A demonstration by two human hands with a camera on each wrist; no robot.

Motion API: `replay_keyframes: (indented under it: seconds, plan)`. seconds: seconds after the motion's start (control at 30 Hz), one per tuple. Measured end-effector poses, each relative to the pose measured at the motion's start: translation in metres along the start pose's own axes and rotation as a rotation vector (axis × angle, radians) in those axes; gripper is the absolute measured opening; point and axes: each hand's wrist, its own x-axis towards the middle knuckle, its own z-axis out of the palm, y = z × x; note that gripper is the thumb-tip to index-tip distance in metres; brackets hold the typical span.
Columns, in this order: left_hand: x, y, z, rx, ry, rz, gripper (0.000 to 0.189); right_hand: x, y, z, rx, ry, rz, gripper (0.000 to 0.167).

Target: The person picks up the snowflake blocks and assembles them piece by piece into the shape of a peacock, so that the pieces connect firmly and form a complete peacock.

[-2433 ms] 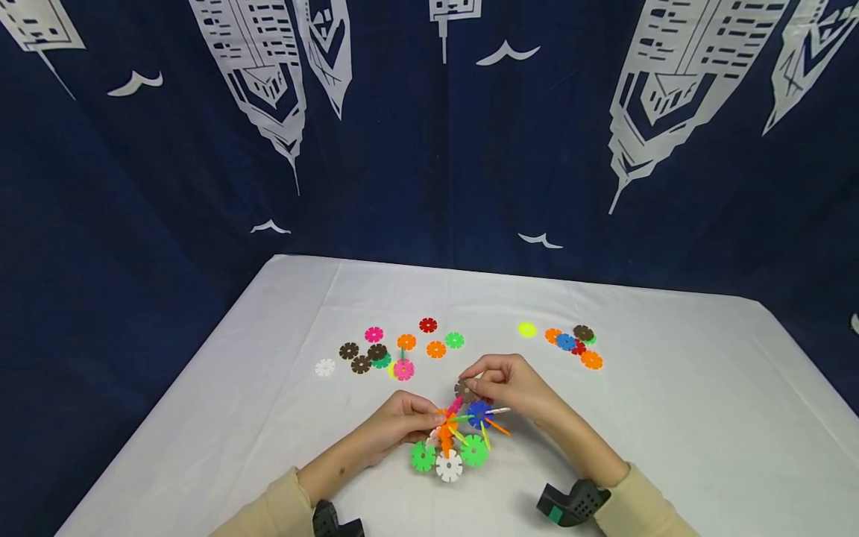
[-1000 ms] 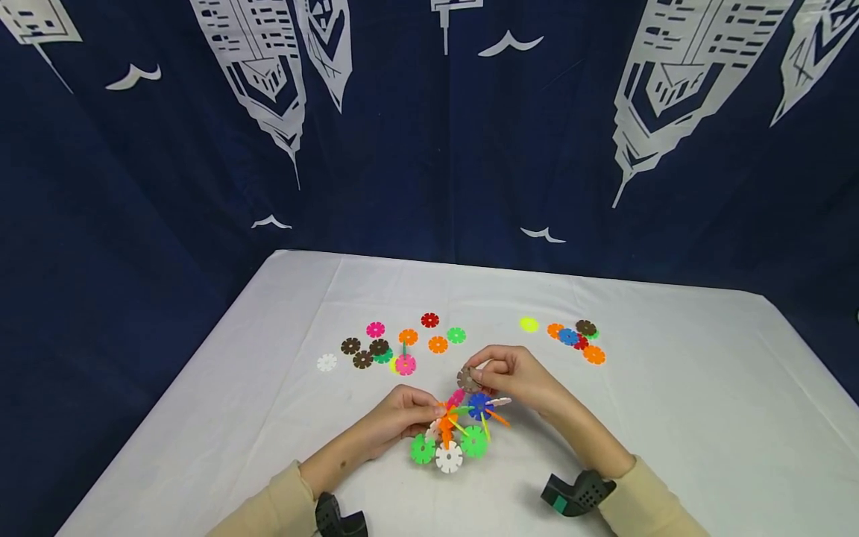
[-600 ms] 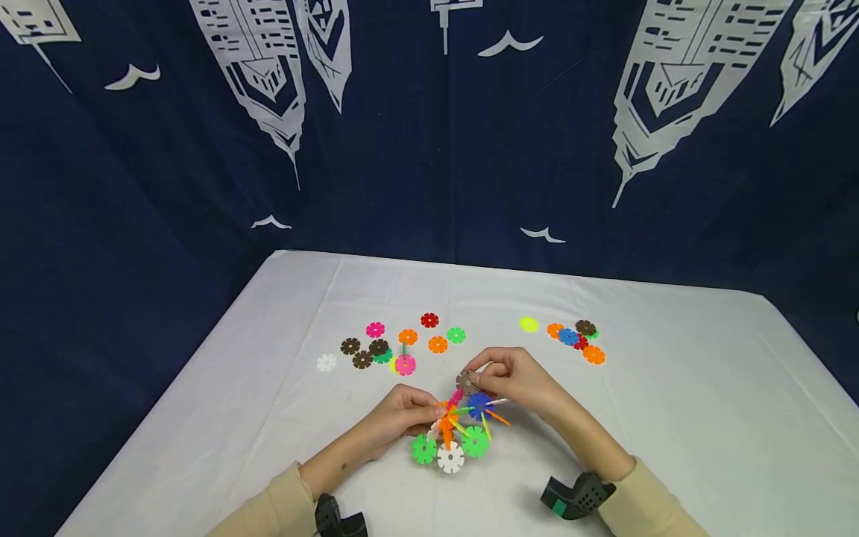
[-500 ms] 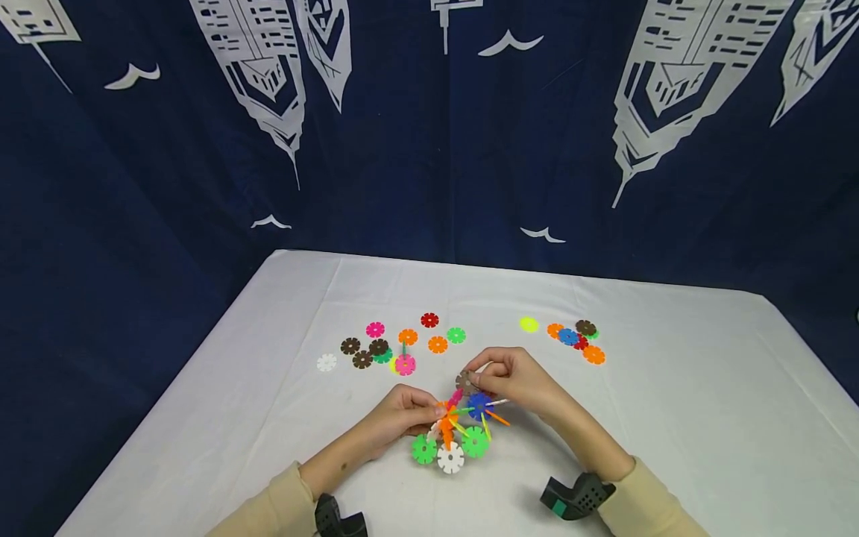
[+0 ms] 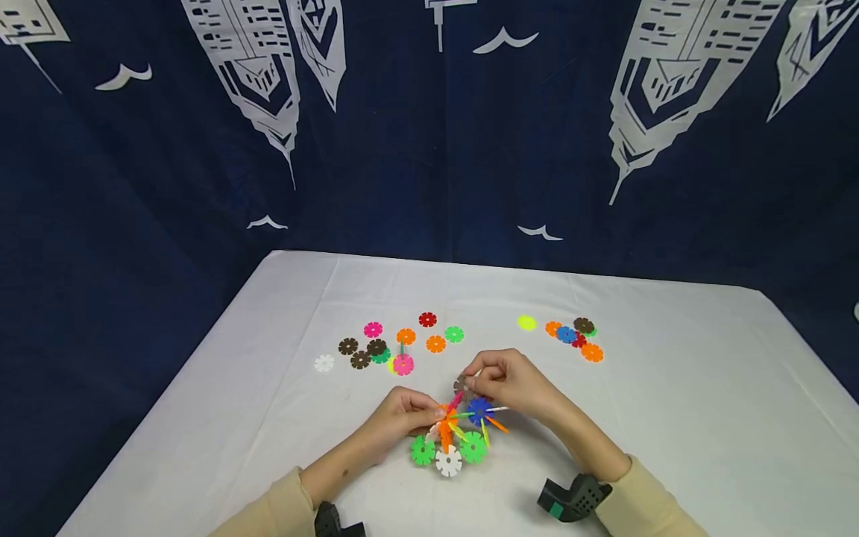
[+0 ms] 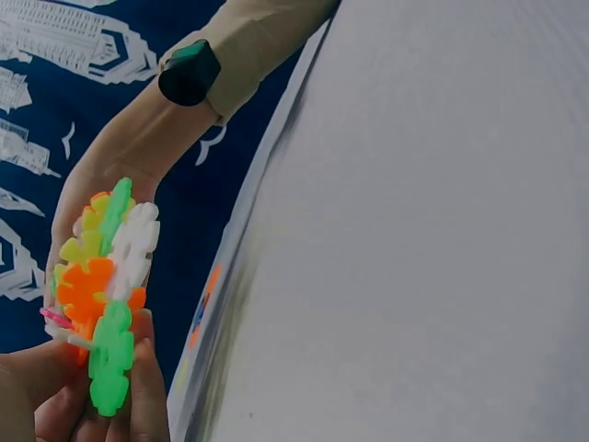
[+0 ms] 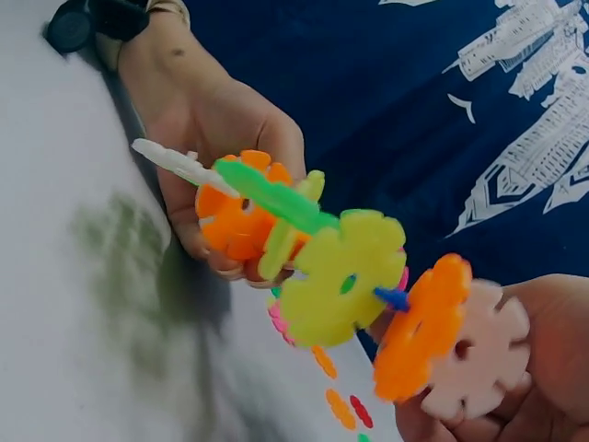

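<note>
A model of interlocking notched plastic discs [image 5: 449,461] hangs between both hands above the table, in orange, green, white, blue, yellow and pink. My left hand [image 5: 403,418] pinches it at the orange disc [image 5: 446,432] on its left side. At the far end, my right hand [image 5: 506,379] pinches a brown notched disc [image 5: 459,385] between thumb and fingertips, right by the pink disc [image 5: 454,403]. Its right part is covered by those fingers. In the left wrist view, a green disc [image 6: 111,359] stands in front of the left fingers. The right wrist view shows a yellow disc [image 7: 342,281] near the middle.
Loose discs lie on the white-covered table [image 5: 671,373] beyond the hands: a left group with a red disc [image 5: 427,319] and a white disc [image 5: 324,363], and a right group with a blue disc [image 5: 567,335]. A dark blue printed curtain [image 5: 403,186] hangs behind.
The brown disc has turned in the right fingers and shows less of its face. The pink disc beside it now looks narrower. The left hand keeps its grip; the view has shifted slightly.
</note>
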Motion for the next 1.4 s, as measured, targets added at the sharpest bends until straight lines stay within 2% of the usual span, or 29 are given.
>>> replay_keyframes:
  seconds: [0.17,0.27,0.37,0.43,0.5,0.57,0.67,0.77,0.93,1.1,1.23,1.4]
  plan:
    - [0.004,-0.001,0.000,-0.002,0.004,0.031,0.025,0.008,0.006,-0.015,0.001,-0.004,0.025,0.024]
    - [0.006,-0.004,-0.001,-0.024,-0.006,0.030,0.025,0.025,0.016,-0.027,-0.066,0.073,0.009,0.030]
    - [0.005,-0.007,-0.001,-0.075,-0.032,0.009,0.025,0.051,0.034,-0.031,-0.215,0.193,0.000,0.030]
    - [0.004,-0.008,-0.002,-0.110,-0.057,-0.007,0.022,0.068,0.045,-0.028,-0.355,0.255,0.005,0.029]
    - [0.003,-0.009,-0.002,-0.131,-0.079,-0.011,0.020,0.080,0.052,-0.023,-0.513,0.274,0.011,0.028]
    - [0.003,-0.008,-0.003,-0.139,-0.092,-0.003,0.020,0.086,0.053,-0.018,-0.618,0.271,0.013,0.027]
    - [0.004,-0.007,-0.003,-0.123,-0.096,0.014,0.028,0.087,0.051,-0.014,-0.657,0.256,0.002,0.027]
    - [0.003,-0.006,-0.003,-0.098,-0.089,0.008,0.034,0.079,0.050,-0.013,-0.545,0.264,-0.011,0.024]
    - [0.003,-0.006,-0.005,-0.066,-0.067,-0.002,0.033,0.055,0.050,-0.013,-0.249,0.259,0.005,0.013]
    - [0.002,-0.003,-0.006,-0.061,-0.018,-0.020,0.031,0.030,0.042,-0.015,0.026,0.240,0.007,0.018]
    - [0.002,-0.001,-0.006,-0.063,-0.020,-0.030,0.030,0.017,0.032,-0.018,0.194,0.231,-0.078,0.018]
    - [0.001,0.000,-0.007,-0.051,-0.043,-0.002,0.031,0.012,0.026,-0.019,0.247,0.189,-0.238,0.016]
